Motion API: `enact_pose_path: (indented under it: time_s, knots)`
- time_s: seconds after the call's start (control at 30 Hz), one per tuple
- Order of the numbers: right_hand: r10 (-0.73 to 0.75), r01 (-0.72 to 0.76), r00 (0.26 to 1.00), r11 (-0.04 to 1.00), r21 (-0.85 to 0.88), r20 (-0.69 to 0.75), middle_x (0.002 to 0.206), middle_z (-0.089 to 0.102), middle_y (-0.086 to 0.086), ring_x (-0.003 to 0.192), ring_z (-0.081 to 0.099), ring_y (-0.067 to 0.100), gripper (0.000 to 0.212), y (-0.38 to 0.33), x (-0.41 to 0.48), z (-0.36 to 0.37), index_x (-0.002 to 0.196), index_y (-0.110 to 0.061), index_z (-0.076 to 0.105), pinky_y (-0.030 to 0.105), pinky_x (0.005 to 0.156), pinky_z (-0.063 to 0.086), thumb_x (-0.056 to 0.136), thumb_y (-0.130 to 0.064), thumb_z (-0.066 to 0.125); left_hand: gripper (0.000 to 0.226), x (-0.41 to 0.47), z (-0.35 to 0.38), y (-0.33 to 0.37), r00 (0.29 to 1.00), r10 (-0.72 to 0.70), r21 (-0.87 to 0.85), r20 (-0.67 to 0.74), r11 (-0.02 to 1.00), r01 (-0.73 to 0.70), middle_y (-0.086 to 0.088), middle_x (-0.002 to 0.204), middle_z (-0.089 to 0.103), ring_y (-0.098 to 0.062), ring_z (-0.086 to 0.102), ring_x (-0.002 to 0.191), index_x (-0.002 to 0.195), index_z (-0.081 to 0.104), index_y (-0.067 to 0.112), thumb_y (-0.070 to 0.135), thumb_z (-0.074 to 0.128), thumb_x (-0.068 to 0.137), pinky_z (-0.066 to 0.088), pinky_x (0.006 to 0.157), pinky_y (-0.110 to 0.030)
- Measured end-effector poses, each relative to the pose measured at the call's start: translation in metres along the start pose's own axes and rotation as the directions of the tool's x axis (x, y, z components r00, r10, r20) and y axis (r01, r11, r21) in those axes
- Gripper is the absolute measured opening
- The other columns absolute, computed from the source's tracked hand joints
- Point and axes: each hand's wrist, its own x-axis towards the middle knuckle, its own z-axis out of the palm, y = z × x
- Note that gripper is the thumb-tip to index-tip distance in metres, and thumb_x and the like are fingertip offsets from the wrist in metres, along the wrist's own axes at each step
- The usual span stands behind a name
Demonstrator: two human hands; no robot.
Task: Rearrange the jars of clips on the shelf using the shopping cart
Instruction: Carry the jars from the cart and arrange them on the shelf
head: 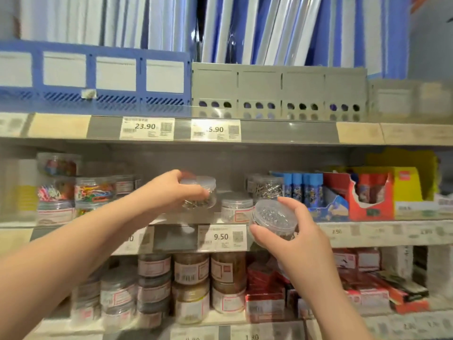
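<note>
Jars of clips are crowding the middle shelf [171,218], and the person is handling two at once. Their left hand [171,190] is clenching its fingers over a clear jar of silver clips [199,192] at the shelf's centre, while the right hand [291,231] is holding a second clear jar [273,218] tilted, nearer and to the right, in front of the shelf edge. Each jar is probably light, rigid and smooth-walled, so gripping around the lid rim looks safest. No shopping cart is showing.
</note>
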Motion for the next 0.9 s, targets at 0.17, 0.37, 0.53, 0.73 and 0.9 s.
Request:
enact_pose_path:
  time_s: [0.17,0.37,0.53,0.73,0.9]
  knots:
    - [0.023,-0.024,1.0,1.0,-0.014,-0.019,0.105,0.043,-0.039,0.093,0.047,-0.009,0.058,0.0,0.013,0.012,0.112,-0.053,0.039,0.014,0.071,0.038,0.064,-0.05,0.072,0.029,0.041,-0.003,-0.009,0.99,-0.119,-0.002,0.079,0.993,0.12,-0.005,0.101,0.065,-0.018,0.06,0.092,0.096,0.064,0.012,0.025,0.076,0.074,0.049,0.082,-0.028]
    - [0.056,-0.056,0.998,0.998,-0.013,-0.029,0.105,0.046,-0.036,0.097,0.044,-0.012,0.056,-0.004,0.02,0.024,0.105,-0.052,0.043,0.022,0.082,0.038,0.057,-0.052,0.072,0.026,0.084,0.006,-0.015,0.954,-0.19,0.215,0.233,0.967,0.14,-0.01,0.113,0.06,-0.028,0.054,0.108,0.094,0.059,0.016,0.024,0.074,0.074,0.04,0.101,-0.042]
    - [0.072,-0.075,0.995,0.997,-0.033,-0.066,0.102,0.042,-0.04,0.093,0.04,-0.016,0.054,-0.007,0.023,0.026,0.101,-0.054,0.043,0.022,0.08,0.034,0.056,-0.05,0.074,0.06,0.098,0.012,-0.018,0.902,-0.262,0.267,0.343,0.948,0.174,-0.008,0.136,0.049,-0.028,0.043,0.127,0.126,0.052,0.012,0.032,0.075,0.074,0.031,0.11,-0.046]
    - [0.088,-0.092,0.991,0.995,-0.041,-0.102,0.096,0.041,-0.042,0.086,0.04,-0.019,0.051,-0.007,0.024,0.028,0.093,-0.056,0.042,0.009,0.066,0.032,0.055,-0.049,0.076,0.07,0.097,0.002,-0.02,0.955,-0.083,0.325,0.285,0.946,-0.015,0.003,0.137,0.046,-0.021,0.045,0.124,0.135,0.043,0.026,0.036,0.075,0.074,0.035,0.106,-0.037]
    - [0.084,-0.085,0.991,0.996,-0.01,-0.104,0.097,0.046,-0.041,0.09,0.044,-0.016,0.057,-0.003,0.024,0.032,0.099,-0.054,0.045,0.017,0.072,0.034,0.05,-0.05,0.076,0.045,0.087,-0.003,-0.017,0.945,0.021,0.374,0.327,0.915,-0.15,0.011,0.123,0.053,-0.009,0.048,0.103,0.12,0.054,0.032,0.023,0.071,0.079,0.035,0.075,-0.013]
